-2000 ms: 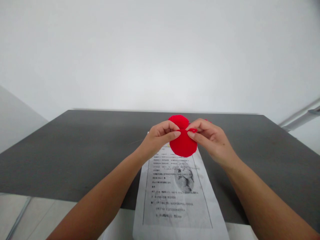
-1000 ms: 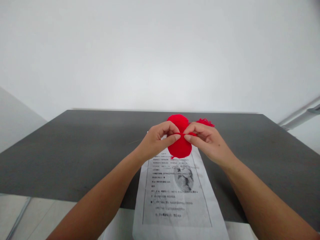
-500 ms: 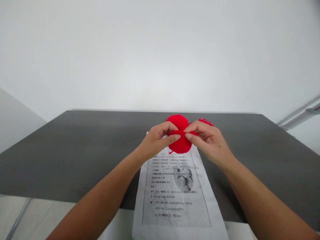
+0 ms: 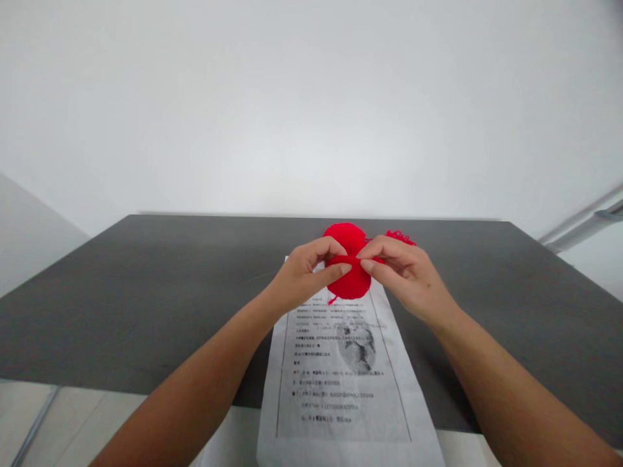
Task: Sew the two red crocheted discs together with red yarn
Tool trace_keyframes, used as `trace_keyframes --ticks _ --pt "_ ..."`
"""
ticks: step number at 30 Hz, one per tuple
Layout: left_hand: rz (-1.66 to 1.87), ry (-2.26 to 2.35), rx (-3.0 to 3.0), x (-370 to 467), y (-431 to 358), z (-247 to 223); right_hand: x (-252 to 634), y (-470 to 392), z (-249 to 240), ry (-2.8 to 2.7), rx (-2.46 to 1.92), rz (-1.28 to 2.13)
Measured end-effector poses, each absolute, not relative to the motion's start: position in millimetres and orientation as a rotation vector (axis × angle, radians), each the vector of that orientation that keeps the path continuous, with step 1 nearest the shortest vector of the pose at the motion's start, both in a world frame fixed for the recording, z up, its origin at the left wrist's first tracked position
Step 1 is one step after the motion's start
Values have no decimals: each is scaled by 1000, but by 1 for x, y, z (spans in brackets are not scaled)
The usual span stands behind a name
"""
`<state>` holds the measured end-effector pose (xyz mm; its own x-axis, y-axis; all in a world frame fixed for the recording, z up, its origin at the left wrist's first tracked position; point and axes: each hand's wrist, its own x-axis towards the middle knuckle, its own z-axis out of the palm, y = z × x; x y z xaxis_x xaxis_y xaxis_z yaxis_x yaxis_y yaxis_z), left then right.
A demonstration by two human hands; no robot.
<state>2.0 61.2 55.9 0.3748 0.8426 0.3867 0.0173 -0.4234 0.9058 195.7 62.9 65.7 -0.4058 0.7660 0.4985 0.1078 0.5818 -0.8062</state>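
Observation:
Between my two hands is a red crocheted piece [image 4: 349, 285], rounded at its lower edge, with a short yarn tail hanging at its lower left. My left hand [image 4: 316, 263] pinches its upper edge between thumb and fingers. From the other side my right hand [image 4: 396, 267] pinches the same edge, its thumb close to the left thumb. Just behind the fingers lies a red ball of yarn [image 4: 344, 233], partly covered by the hands. Beneath the crocheted piece is a printed sheet [image 4: 341, 402] with text and a grey picture.
A dark grey table [image 4: 170, 292] stands against a white wall [image 4: 311, 117]. Loose curly red yarn [image 4: 400, 237] lies behind my right hand. The sheet hangs over the table's front edge. At the far right is a grey metal bar [image 4: 584, 230].
Both hands stay in nearly the same place. The crocheted piece has shifted very slightly to the left, and its yarn tail hangs a little lower.

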Motion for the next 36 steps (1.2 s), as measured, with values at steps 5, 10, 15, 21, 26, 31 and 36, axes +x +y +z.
trace_keyframes --ticks 5,10,15,21,26,31,36 --pt "1157 740 1728 2 61 56 195 64 65 -1877 -677 851" --pt "1150 751 1709 2 60 55 194 62 66 -1854 -686 852" --pt "1154 769 1712 2 60 56 195 62 63 -1846 -697 843" --pt "1171 773 1723 3 60 57 194 62 64 -1850 -703 840" --pt "1172 777 1755 3 59 57 193 62 64 -1846 -700 849" --pt "1170 798 1769 4 59 57 194 63 64 -1845 -701 841" --pt "1175 772 1771 3 59 57 193 61 65 -1828 -705 868"
